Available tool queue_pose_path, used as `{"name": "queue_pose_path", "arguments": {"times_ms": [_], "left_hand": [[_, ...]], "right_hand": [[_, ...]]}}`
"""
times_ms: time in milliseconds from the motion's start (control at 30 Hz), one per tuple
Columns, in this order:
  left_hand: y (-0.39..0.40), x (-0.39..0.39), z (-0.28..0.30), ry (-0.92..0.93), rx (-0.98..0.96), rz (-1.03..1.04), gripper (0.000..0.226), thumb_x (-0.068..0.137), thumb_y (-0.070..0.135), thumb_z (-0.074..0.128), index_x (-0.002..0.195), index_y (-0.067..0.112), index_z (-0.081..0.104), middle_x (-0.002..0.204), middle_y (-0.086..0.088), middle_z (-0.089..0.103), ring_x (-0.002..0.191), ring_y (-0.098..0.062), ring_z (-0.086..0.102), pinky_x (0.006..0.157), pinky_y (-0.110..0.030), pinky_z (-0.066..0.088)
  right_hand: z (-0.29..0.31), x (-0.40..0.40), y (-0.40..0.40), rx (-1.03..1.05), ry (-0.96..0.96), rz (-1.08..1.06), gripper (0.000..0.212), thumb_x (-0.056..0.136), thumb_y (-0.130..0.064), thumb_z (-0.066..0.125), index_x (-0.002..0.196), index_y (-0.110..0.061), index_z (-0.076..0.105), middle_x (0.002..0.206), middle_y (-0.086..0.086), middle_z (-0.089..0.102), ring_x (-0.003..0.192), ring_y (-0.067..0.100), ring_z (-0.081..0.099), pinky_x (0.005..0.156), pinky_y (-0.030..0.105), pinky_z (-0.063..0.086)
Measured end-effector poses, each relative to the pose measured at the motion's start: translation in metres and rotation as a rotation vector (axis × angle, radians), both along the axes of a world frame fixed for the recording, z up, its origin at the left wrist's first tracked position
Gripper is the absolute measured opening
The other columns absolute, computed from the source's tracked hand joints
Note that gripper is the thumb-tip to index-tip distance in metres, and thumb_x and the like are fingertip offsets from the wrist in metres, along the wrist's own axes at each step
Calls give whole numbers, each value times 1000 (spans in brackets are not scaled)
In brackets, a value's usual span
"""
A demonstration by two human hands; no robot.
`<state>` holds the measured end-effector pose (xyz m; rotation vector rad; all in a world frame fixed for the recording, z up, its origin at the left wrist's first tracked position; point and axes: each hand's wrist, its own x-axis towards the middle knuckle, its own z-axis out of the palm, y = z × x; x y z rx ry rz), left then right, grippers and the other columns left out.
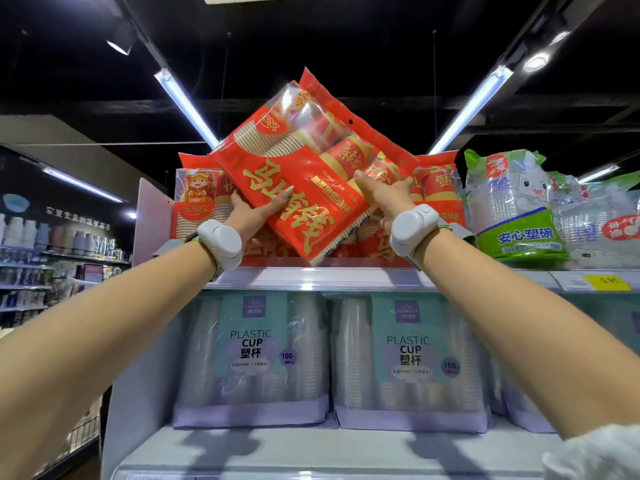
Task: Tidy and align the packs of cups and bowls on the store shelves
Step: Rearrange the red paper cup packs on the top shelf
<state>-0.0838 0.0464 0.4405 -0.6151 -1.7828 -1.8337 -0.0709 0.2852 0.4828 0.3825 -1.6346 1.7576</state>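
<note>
A red pack of paper cups [304,168] with gold lettering is tilted, held above the top shelf [311,277]. My left hand [254,209] grips its lower left side and my right hand [382,195] grips its right side. Behind it, more red cup packs stand on the shelf, one at the left [197,202] and one at the right [440,192], partly hidden. To the right lies a green and clear pack of plastic bowls [516,209]. On the shelf below stand two lilac "PLASTIC CUP" packs, left [252,358] and right [408,362].
A yellow price tag [604,281] sits on the top shelf's rail at the right. More clear bowl packs [602,223] lie at the far right. An aisle with stocked shelves [52,265] runs along the left. Ceiling light strips hang overhead.
</note>
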Motion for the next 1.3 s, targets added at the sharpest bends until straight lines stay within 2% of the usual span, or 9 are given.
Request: {"name": "queue_pose_path", "arguments": {"times_ms": [200,367,467,633,833,1033,1133,1233,1300], "left_hand": [[-15,7,8,114,-117,318,156,36,71,84,150,32,-15,155,-12,23,142,-32,29,114,-56,28],[-26,10,4,262,-155,478,131,54,60,84,153,36,1,158,-10,1,146,-31,17,118,-47,23],[-31,9,7,301,-232,548,134,46,74,79,153,34,8,159,-4,3,149,-27,10,121,-46,17],[-33,8,5,209,-349,507,151,34,81,74,153,31,-3,160,-12,14,147,-31,18,118,-51,22],[-34,3,-6,135,-331,485,144,39,71,84,147,45,-7,158,-15,10,144,-38,20,114,-56,29],[-36,4,-12,185,-328,510,147,42,71,82,152,32,-8,157,-16,17,145,-34,23,117,-50,25],[-34,4,-23,295,-410,561,141,43,80,70,152,35,-8,159,-13,9,145,-36,20,117,-52,25],[-35,-1,-25,339,-518,595,134,45,85,59,153,36,-4,160,-2,-7,148,-36,7,117,-58,20],[-37,-3,-24,357,-585,644,133,43,87,57,153,37,-2,160,3,-15,150,-32,-3,119,-56,14]], "right_hand": [[7,18,3,74,7,-41,146,56,-53,82,147,-21,-27,148,11,42,131,28,48,107,52,39],[12,29,15,163,43,-59,130,68,-46,80,150,-24,-18,143,4,44,123,24,52,102,46,43],[22,41,20,258,90,-94,127,60,-50,83,151,-26,-4,145,7,44,125,27,53,100,53,46],[31,47,18,371,183,-141,104,79,-31,76,152,-14,4,143,6,47,123,22,53,64,21,47],[25,43,8,389,220,-165,93,76,-37,77,149,-19,22,140,6,50,123,24,54,100,46,48],[15,31,-3,452,242,-209,69,90,-26,64,148,-16,29,124,-5,51,104,11,55,73,14,47],[6,25,-2,495,264,-189,64,89,-24,65,145,-16,34,126,1,58,113,18,60,83,20,49],[-6,21,3,551,303,-186,82,82,-33,72,148,-24,24,131,1,51,115,15,57,97,29,51],[-10,19,6,697,278,-301,104,73,-44,77,151,-37,10,154,6,24,137,26,36,111,45,38]]}}
